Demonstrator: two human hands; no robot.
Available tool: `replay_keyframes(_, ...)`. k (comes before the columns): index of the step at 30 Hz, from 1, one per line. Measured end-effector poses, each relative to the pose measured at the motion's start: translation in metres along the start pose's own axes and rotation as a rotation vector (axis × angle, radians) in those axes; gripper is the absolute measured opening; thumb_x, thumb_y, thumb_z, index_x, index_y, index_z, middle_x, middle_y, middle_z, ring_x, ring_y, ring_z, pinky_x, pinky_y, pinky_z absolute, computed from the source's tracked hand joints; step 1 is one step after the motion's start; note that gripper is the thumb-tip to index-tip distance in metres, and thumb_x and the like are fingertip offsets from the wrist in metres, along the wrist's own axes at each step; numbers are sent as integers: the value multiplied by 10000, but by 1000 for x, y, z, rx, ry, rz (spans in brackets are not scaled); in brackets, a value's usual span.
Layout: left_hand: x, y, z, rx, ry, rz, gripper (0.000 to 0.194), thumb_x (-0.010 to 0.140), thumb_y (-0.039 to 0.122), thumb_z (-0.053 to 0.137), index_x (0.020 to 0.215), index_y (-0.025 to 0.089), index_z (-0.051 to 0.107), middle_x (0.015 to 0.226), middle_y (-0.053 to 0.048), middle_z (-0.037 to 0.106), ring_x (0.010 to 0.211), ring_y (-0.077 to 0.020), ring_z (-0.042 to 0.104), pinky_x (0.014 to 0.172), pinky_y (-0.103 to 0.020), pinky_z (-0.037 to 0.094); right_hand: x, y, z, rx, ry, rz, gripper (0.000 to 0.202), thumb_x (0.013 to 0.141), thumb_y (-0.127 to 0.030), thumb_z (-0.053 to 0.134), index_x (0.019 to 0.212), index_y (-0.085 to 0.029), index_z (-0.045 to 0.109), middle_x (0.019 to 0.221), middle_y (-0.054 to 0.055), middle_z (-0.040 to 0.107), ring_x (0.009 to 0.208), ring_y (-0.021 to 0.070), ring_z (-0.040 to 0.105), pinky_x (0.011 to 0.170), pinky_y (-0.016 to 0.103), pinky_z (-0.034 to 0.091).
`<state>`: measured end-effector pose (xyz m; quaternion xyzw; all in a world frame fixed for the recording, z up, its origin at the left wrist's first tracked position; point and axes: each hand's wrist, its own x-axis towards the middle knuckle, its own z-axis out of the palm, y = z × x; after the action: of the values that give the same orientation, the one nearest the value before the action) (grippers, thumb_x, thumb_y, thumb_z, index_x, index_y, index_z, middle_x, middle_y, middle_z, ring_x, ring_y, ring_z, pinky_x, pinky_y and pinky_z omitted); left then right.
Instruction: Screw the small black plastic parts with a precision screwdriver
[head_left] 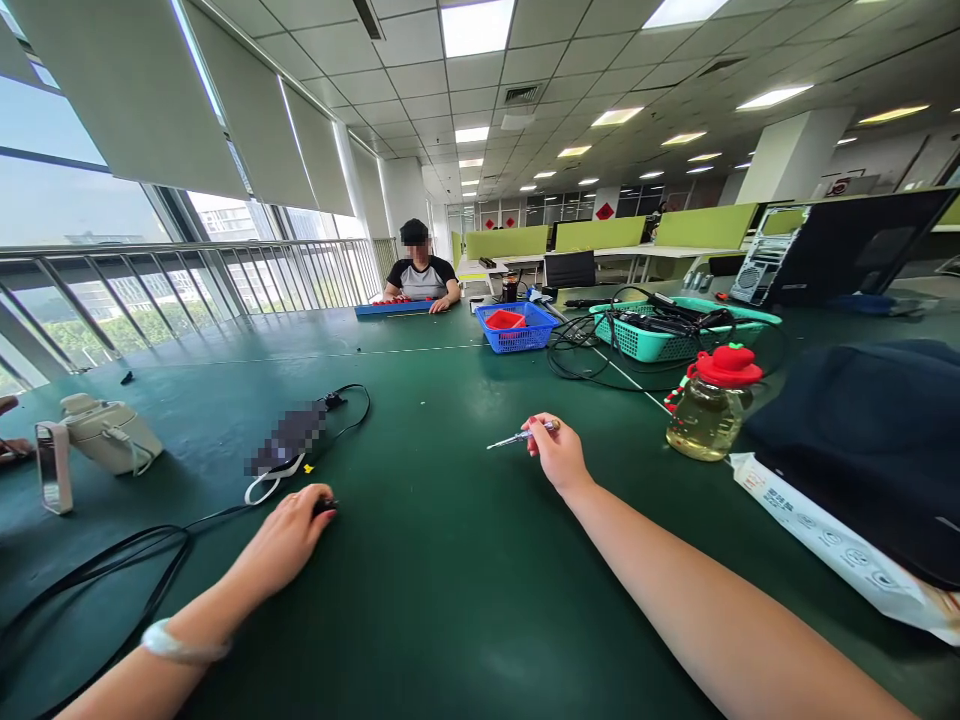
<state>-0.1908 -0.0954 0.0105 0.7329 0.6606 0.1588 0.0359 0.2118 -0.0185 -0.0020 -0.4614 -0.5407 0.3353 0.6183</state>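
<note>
My right hand (556, 455) is closed around the handle of a slim screwdriver (511, 439). Its thin metal shaft points left, just above the dark green table (450, 580). Lower left, my left hand (291, 530) is closed on a small black object (325, 506). Only the end of that object shows past the fingers, so its kind is hidden. Beyond the left hand lies a phone-like device (289, 440), blurred out, with a white strap (264, 487) and a black cable. A tiny yellow piece (308, 468) rests beside the strap.
Left stand a beige bottle (112, 435) and an upright phone (54, 468); another person's hand (13, 430) is at the edge. A red-lidded jar (709, 410), white packet (832, 540) and dark cloth (862, 440) lie right. Behind are blue (517, 338) and green baskets (652, 345) and a seated person (420, 275).
</note>
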Motion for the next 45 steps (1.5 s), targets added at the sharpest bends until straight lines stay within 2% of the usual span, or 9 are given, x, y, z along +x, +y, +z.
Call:
replay_keyframes(4,-7,-42,-26,29,29,-111,411,841,485,453,1074,189,616,1102,-132,707,1036,-298,654,931,-405,496,1,-1,0,-3,8,12,395,802,-586,582,703,-206,629,536,-9,549,517,151,527,524,284,445)
replay_keyframes(10,-16,-63,-44,55,18,-271,528,819,510,459,1217,188,590,1160,-101,718,1037,-298,668,902,-374,494,1,-1,0,-2,-1,32,365,791,-560,586,701,-208,626,536,-11,546,525,153,528,529,283,443)
replay_keyframes(14,-20,-63,-47,-19,88,-337,633,826,557,463,1380,258,527,1187,-62,719,977,-295,694,780,-340,516,1,1,0,-3,-10,30,362,797,-556,584,704,-209,629,533,-12,541,526,154,523,531,284,443)
replay_keyframes(18,-22,-55,-53,-117,136,-428,631,764,628,490,1269,275,627,1043,-50,748,839,-264,699,630,-288,493,1,1,0,-11,-19,30,366,798,-561,585,706,-210,629,533,-11,540,527,156,523,536,287,440)
replay_keyframes(22,-22,-44,-58,-368,194,-503,706,604,658,606,1166,230,634,921,-51,753,783,-244,689,522,-251,459,1,1,0,-26,-27,27,372,802,-568,580,709,-210,626,539,-9,544,530,158,525,544,290,437)
replay_keyframes(29,-24,-39,-58,-707,329,-554,761,383,629,807,994,216,618,944,-60,743,960,-260,693,751,-299,570,1,2,1,-28,-34,17,389,807,-579,573,713,-205,626,541,-9,538,530,153,516,529,284,434)
replay_keyframes(33,-29,-47,-59,-677,250,-558,839,434,683,798,1114,217,639,1051,-75,752,1075,-290,671,854,-332,563,1,5,1,-36,-37,9,393,816,-582,575,719,-206,628,548,-8,543,529,153,521,531,283,439)
replay_keyframes(38,-29,-67,-59,-591,114,-524,806,550,624,731,1225,197,622,1013,-82,778,1085,-308,680,835,-327,560,1,6,0,-53,-32,-8,421,823,-610,570,716,-208,635,553,-2,555,528,159,531,526,287,448)
replay_keyframes(45,-29,-68,-65,-47,115,-463,556,862,423,444,1368,212,536,1048,-59,772,955,-275,717,725,-293,519,-2,-2,1,-32,-31,19,405,808,-595,585,704,-206,627,547,-7,546,524,153,522,538,289,448)
